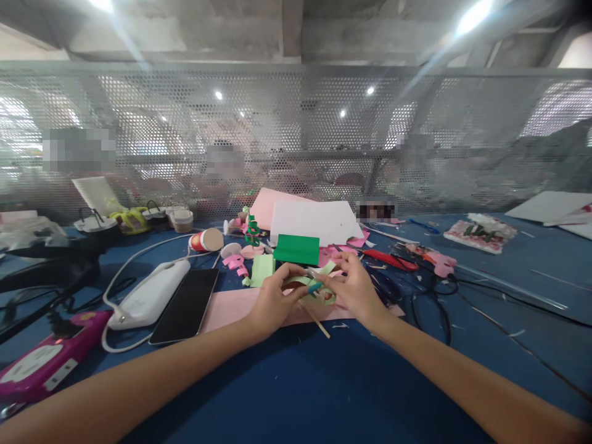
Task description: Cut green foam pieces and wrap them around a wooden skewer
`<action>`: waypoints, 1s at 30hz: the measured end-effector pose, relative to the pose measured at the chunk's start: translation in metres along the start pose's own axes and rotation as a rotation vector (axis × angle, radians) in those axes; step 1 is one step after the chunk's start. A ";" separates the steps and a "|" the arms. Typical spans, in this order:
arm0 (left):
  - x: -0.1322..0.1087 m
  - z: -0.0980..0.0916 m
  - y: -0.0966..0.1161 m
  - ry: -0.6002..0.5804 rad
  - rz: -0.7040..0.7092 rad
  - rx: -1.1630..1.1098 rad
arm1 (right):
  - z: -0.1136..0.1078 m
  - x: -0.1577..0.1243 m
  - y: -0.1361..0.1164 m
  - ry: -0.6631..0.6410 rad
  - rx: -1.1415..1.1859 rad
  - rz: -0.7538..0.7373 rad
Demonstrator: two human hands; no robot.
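My left hand (274, 300) and my right hand (357, 288) meet above a long pink paper sheet (226, 310). Both are closed, thumbs and fingers pinching a light green paper strip (327, 269) that bends between them. A thin wooden stick (320, 322) points down from beneath the hands; whether a finger grips it I cannot tell. Just beyond the fingers lie a dark green paper piece (296, 249) and a light green paper square (263, 270). Curled pink paper (235, 264) and a curled dark green strip (252, 230) sit to the left.
A black phone (185, 306), a white power bank (150, 295) and a magenta power strip (55, 357) lie left with cables. White paper (312, 222) stands behind. A red-handled tool (392, 259) and black cables (430, 302) are on the right. A perforated metal screen (296, 135) borders the table.
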State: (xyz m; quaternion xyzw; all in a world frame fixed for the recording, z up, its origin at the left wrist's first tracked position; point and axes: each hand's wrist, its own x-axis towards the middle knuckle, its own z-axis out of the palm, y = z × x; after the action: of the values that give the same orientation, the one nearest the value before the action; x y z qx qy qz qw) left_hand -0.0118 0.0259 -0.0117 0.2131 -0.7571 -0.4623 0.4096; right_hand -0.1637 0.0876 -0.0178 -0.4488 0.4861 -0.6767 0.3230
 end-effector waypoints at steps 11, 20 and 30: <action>0.003 -0.001 -0.006 0.020 -0.012 -0.131 | -0.006 0.000 -0.001 -0.022 -0.278 -0.155; 0.006 -0.002 -0.007 0.053 -0.102 -0.151 | -0.002 0.001 -0.004 -0.139 -0.016 0.165; 0.010 -0.004 -0.009 0.125 0.017 0.027 | 0.001 0.000 -0.001 -0.225 0.073 0.241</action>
State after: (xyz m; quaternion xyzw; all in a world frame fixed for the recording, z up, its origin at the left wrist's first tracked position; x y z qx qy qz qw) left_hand -0.0143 0.0123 -0.0147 0.2406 -0.7378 -0.4344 0.4572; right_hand -0.1630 0.0872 -0.0165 -0.4483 0.4724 -0.5955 0.4703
